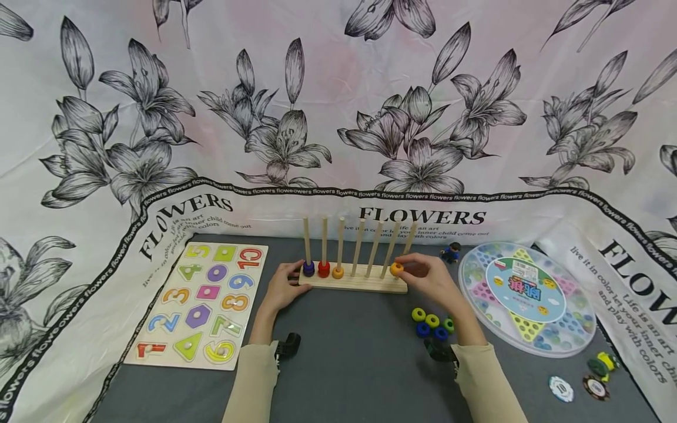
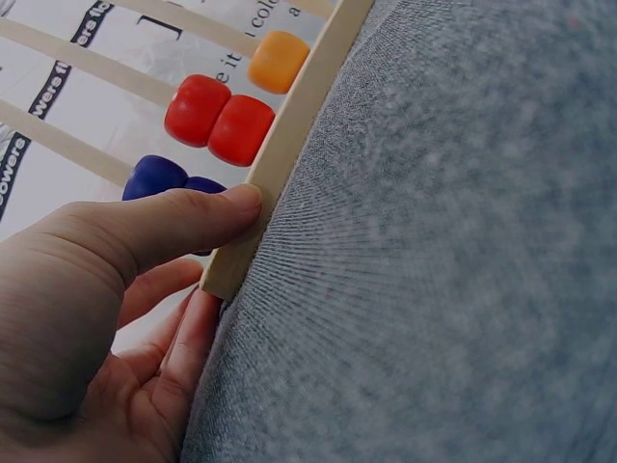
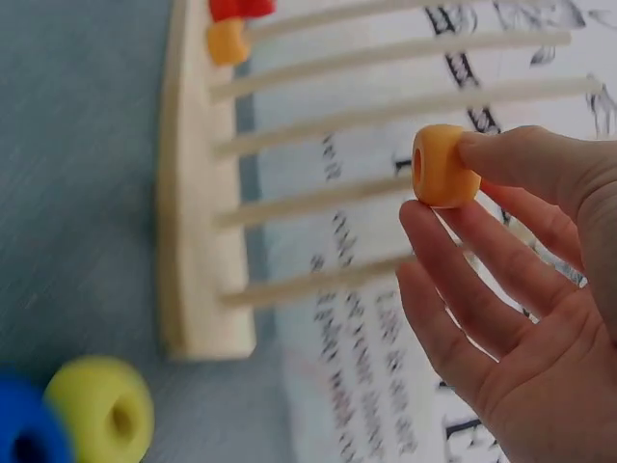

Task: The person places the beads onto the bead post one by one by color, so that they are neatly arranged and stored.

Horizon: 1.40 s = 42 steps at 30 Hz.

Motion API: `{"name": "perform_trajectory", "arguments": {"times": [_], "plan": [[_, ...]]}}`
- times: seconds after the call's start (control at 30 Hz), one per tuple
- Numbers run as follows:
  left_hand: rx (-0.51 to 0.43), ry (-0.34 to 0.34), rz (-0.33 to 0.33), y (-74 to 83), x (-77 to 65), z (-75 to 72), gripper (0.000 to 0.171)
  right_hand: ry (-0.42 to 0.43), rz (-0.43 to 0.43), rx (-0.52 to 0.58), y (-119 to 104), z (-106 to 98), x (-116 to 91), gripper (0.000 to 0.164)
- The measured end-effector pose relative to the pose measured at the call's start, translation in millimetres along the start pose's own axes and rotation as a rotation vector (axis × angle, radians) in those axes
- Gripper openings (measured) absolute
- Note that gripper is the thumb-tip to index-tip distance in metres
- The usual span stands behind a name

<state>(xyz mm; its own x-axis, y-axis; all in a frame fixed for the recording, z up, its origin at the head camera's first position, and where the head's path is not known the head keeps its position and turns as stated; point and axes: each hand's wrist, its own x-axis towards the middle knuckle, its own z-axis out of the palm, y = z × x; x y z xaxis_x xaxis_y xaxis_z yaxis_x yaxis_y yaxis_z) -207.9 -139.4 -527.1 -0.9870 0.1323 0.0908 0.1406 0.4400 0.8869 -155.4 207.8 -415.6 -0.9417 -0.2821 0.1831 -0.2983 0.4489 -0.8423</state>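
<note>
A wooden peg rack [image 1: 359,284] with several upright pegs stands across the table. My left hand [image 1: 284,286] grips the rack's left end, the thumb along its front edge in the left wrist view. Stacked dark blue beads [image 1: 309,269] sit on the leftmost peg, two red beads [image 2: 241,129] on the second, and one orange bead [image 2: 279,62] on the third. My right hand [image 1: 432,278] pinches another orange bead [image 3: 446,166] between thumb and fingers, hole sideways in the right wrist view. That bead overlaps the pegs toward the rack's right end, well above the base there.
Loose yellow [image 1: 432,321], blue [image 1: 441,333] and green beads [image 1: 449,325] lie by my right wrist. A number-and-shape puzzle board [image 1: 201,305] lies left. Rightward are a round game box [image 1: 529,294], a small figure [image 1: 451,252], two chips [image 1: 560,389] and a green-yellow toy [image 1: 603,365].
</note>
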Motion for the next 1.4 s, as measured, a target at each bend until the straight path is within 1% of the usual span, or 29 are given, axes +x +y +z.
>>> {"name": "perform_trajectory", "arguments": {"times": [0.1,0.13,0.23,0.33,0.57,0.67,0.73,0.83,0.9,0.93,1.1,1.17,1.3,1.4], "plan": [[0.014,-0.001,0.010,-1.3,0.2,1.3,0.067,-0.002,-0.031,0.001,-24.0,3.4,7.6,0.029],[0.018,-0.001,0.011,-1.3,0.3,1.7,0.066,-0.002,-0.041,0.003,-28.4,5.0,10.9,0.029],[0.020,-0.001,0.018,-0.5,0.5,2.7,0.066,0.007,-0.076,0.004,-33.0,11.7,22.1,0.029],[0.013,-0.004,0.016,1.2,1.0,3.5,0.065,0.027,-0.109,0.033,-35.4,19.9,33.0,0.029],[0.011,-0.003,-0.004,0.8,1.3,3.7,0.065,0.099,-0.224,0.105,-62.5,41.9,53.4,0.029],[0.018,0.004,-0.007,-1.1,-0.2,3.0,0.065,0.122,-0.247,0.125,-78.4,51.6,58.2,0.028],[0.021,0.006,-0.007,-2.7,-1.2,2.5,0.066,0.157,-0.267,0.128,-93.0,56.4,58.2,0.026],[0.021,0.007,-0.003,-4.2,-2.7,2.0,0.066,0.232,-0.288,0.128,-113.2,61.3,56.7,0.025],[0.016,0.011,-0.001,-4.6,-3.0,1.8,0.066,0.282,-0.287,0.124,-122.5,63.0,55.8,0.025],[0.013,0.012,0.000,-4.6,-2.9,1.8,0.066,0.304,-0.284,0.128,-124.6,63.8,56.2,0.025],[0.012,0.011,0.005,-3.6,-1.6,1.2,0.066,0.394,-0.275,0.140,-105.8,69.8,68.6,0.024],[0.019,0.010,0.013,-2.7,-1.2,0.9,0.066,0.443,-0.272,0.118,-97.3,73.6,74.9,0.023],[0.023,0.009,0.021,0.1,-0.3,0.5,0.065,0.550,-0.243,0.044,-102.1,80.8,78.9,0.021],[0.026,0.014,0.014,1.2,-0.3,-0.7,0.065,0.586,-0.230,0.006,-105.1,87.4,81.5,0.021]]}}
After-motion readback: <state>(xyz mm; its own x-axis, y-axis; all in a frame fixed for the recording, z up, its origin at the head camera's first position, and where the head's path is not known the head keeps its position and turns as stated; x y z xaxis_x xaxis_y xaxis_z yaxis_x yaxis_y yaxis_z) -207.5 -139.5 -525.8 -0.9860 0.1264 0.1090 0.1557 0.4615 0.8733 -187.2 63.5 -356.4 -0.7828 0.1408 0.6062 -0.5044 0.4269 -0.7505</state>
